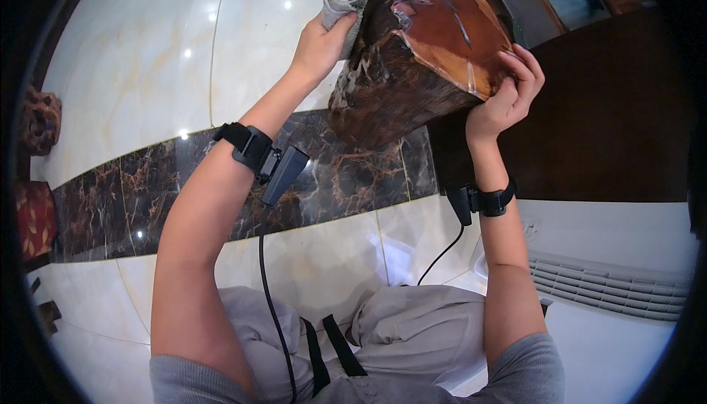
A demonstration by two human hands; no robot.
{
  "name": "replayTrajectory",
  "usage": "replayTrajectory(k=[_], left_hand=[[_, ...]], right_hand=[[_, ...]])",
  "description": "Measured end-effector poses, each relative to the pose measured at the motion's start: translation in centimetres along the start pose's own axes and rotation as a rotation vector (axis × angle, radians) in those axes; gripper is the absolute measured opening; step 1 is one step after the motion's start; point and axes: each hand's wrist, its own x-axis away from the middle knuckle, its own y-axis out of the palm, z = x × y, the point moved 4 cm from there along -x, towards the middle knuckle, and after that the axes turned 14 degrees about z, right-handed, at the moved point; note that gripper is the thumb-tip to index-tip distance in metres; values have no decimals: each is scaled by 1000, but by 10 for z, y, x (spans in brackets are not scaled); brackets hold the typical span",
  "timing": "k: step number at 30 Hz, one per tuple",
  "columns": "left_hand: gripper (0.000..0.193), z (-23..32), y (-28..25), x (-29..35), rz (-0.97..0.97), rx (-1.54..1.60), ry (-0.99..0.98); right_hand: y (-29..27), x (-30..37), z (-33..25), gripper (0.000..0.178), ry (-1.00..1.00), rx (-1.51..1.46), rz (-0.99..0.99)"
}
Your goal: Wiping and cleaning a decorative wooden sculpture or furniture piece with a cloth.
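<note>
A thick wooden stump with rough dark bark and a glossy reddish-brown top stands in front of me, tilted in the view. My left hand is closed on a grey cloth and presses it against the stump's left side. Part of the cloth runs up along the bark to the upper rim. At the right edge of the polished top rests my right hand, its fingers curled over the rim and the thumb near the side.
Pale glossy tiles and a dark marbled band cover the floor. Dark wooden furniture with shelves stands at right, beside a white appliance with a slatted vent. Carved wooden pieces line the left. Cables hang from both wrist straps.
</note>
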Motion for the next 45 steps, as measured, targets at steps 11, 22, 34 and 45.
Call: replayTrajectory(k=[11,22,34,45], left_hand=[[34,-89,-14,22,-53,-295,-261],[37,-128,-18,54,-24,-342,-444],[35,-158,-25,84,-83,-469,-643],[38,-88,-20,102,-155,-203,-821]], right_hand=[[0,0,-1,26,-15,-2,4],[0,1,2,26,-13,-5,-2],[3,2,4,25,-89,-16,2],[-1,-2,9,24,-192,56,39]])
